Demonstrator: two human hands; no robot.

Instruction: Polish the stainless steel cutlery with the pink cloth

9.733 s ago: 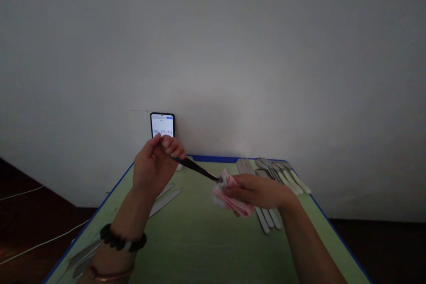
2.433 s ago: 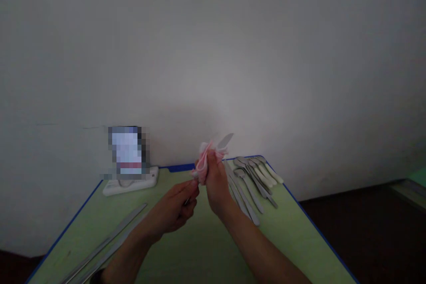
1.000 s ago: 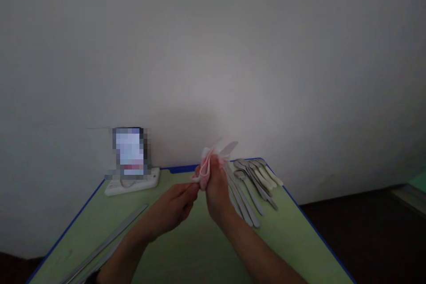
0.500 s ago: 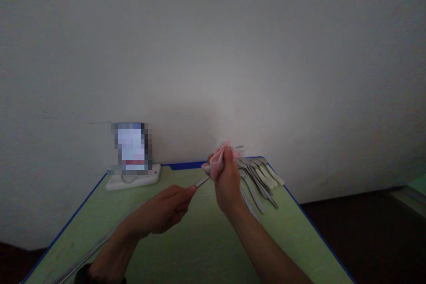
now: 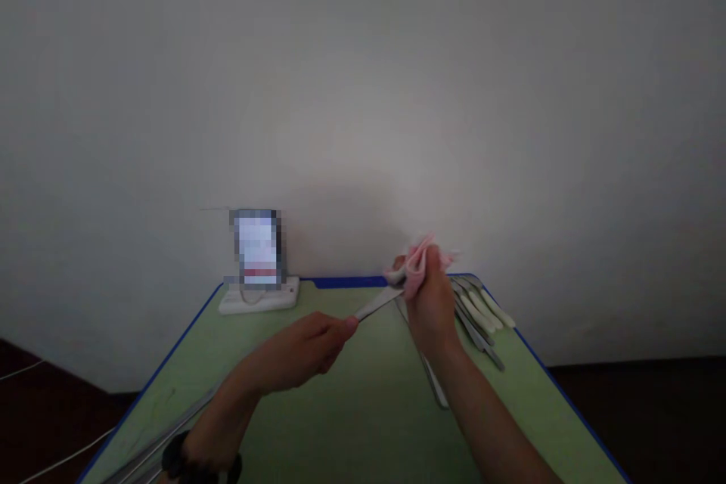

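My left hand [image 5: 309,352] is closed on the handle end of a metal table knife [image 5: 379,303], held above the green table [image 5: 340,423]. The knife points up and to the right, and its blade end disappears into a pink cloth [image 5: 418,268]. My right hand [image 5: 434,302] is closed around that cloth, which is wrapped about the blade tip. Both hands hover over the middle of the table, the right one farther from me.
Several spoons and knives [image 5: 482,314] lie in a row at the table's back right. More long metal cutlery [image 5: 164,435] lies at the front left. A phone [image 5: 258,248] stands on a white stand [image 5: 259,299] against the wall.
My left hand has drawn the knife back out of the cloth, so more of the blade shows. The right hand and cloth slid toward the tip. The view has shifted.
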